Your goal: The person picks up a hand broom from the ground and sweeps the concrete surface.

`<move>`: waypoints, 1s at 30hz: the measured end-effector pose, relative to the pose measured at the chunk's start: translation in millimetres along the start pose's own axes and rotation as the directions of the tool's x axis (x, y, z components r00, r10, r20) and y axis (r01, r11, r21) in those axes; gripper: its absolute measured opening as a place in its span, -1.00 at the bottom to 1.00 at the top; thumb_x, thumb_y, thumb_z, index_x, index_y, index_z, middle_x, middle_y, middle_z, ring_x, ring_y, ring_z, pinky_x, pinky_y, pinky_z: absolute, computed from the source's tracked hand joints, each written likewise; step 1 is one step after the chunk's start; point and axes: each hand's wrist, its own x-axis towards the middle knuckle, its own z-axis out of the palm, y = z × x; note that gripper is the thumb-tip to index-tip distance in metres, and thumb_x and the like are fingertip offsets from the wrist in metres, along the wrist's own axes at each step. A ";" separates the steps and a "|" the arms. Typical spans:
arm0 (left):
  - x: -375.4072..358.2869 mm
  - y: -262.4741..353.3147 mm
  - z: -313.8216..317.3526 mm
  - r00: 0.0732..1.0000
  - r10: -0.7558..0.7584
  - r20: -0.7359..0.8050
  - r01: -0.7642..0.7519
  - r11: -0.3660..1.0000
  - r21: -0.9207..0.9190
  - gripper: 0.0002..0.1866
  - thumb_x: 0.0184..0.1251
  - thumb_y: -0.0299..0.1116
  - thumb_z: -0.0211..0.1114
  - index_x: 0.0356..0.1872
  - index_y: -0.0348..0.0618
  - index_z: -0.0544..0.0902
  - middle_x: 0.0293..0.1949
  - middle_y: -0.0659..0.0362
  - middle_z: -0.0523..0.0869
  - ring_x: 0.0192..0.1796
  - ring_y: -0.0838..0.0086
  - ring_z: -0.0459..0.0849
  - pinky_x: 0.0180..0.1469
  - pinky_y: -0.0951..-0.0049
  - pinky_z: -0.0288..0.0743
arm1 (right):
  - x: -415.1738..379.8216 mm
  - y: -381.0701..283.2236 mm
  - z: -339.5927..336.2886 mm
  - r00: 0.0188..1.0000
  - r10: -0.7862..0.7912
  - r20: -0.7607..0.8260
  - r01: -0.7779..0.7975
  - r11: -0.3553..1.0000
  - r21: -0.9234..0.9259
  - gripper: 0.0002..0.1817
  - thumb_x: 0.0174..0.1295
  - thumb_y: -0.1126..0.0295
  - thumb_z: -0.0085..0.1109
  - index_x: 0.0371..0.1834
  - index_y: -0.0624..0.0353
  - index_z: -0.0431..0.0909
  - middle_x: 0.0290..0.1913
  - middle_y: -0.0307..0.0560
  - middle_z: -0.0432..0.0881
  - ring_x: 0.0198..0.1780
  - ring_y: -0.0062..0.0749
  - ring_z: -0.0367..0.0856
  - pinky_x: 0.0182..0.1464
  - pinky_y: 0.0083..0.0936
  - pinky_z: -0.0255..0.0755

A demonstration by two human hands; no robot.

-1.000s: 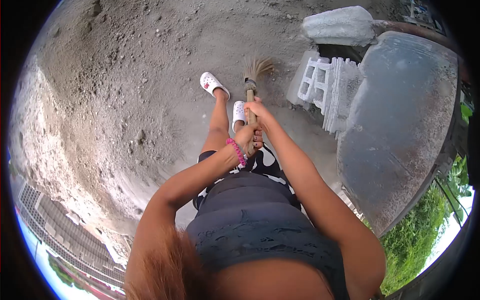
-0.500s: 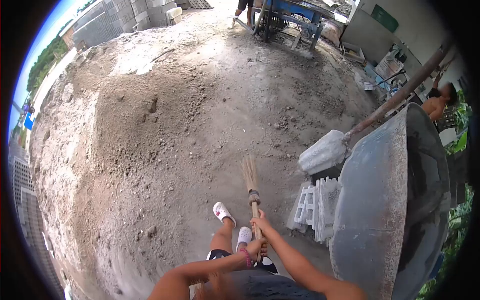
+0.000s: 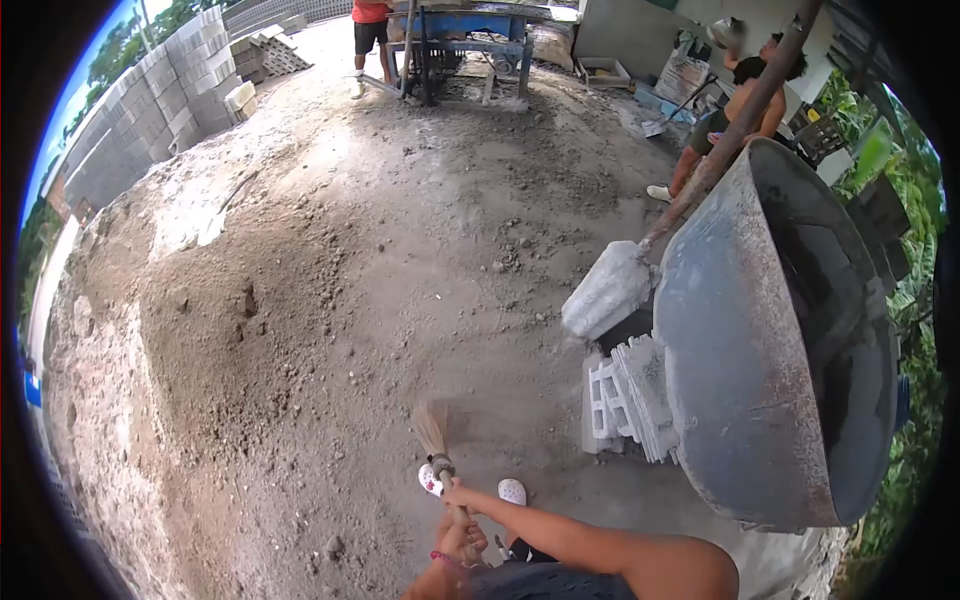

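Observation:
A short broom (image 3: 433, 430) with pale bristles points down at the dusty ground in front of me, its fibres blurred and fanned out. My right hand (image 3: 457, 495) wraps around the wooden handle just below the dark binding. Lower down, my left hand (image 3: 463, 541), with a pink bracelet at the wrist, grips the same handle closer to my body. Under the broom's binding shows one of my white clogs (image 3: 430, 480); the other white clog (image 3: 512, 491) is to its right.
A large metal basin (image 3: 725, 350) stands tilted on the right, beside stacked concrete blocks (image 3: 630, 400) and a shovel (image 3: 612, 285) caked in grey. Loose gravel and sand (image 3: 240, 290) lie left. Ahead are a blue machine (image 3: 465, 45) and two people (image 3: 371, 25), (image 3: 745, 100).
The broom has swung left and closer to my feet, both hands moving with it. My view has shifted rightward and up, and the person at right shows more fully.

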 end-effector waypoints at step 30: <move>-28.3 159.4 -22.7 0.916 0.401 -0.019 -0.394 0.890 -0.229 -0.79 0.05 -0.44 -0.10 -0.73 -0.03 0.21 -0.83 0.38 0.15 -0.82 0.68 0.13 -0.82 0.65 0.02 | 77.8 -118.0 150.0 0.867 0.220 0.446 -0.143 0.969 -0.199 -0.53 -0.11 0.49 -0.08 -0.07 0.06 0.04 -0.68 -0.18 0.29 -0.71 -0.52 0.28 -0.73 -0.55 0.22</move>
